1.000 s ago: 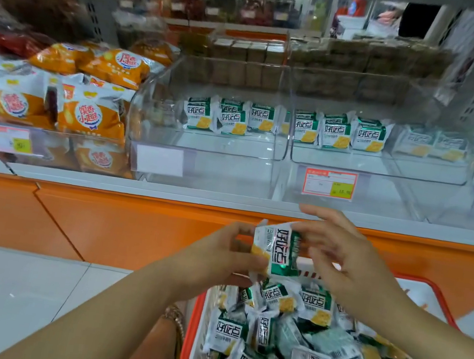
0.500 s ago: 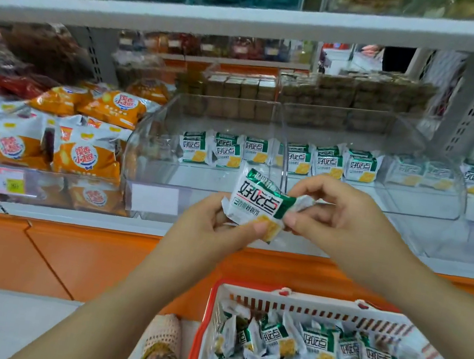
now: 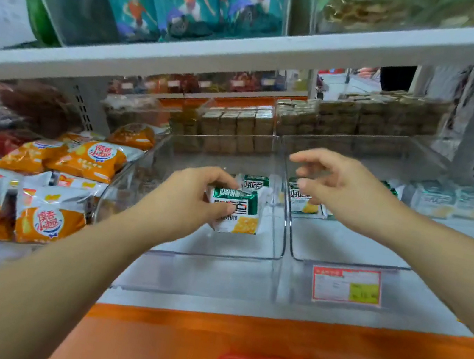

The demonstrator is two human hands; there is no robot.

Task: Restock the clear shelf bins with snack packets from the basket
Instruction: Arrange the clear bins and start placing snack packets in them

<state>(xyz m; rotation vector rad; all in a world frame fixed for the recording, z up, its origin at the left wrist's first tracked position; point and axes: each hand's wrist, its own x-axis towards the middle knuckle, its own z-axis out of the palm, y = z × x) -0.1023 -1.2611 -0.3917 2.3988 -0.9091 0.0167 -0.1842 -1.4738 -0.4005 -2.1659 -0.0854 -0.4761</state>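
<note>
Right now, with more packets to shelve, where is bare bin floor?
In the left bin, floor is bare between the held packet and the front wall. In the right bin, bare from the back row to the price tag. Crowded: orange packets, left.

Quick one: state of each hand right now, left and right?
Left hand: gripping a green-and-white snack packet in the clear bin.
Right hand: open, fingers relaxed, holding nothing.
</note>
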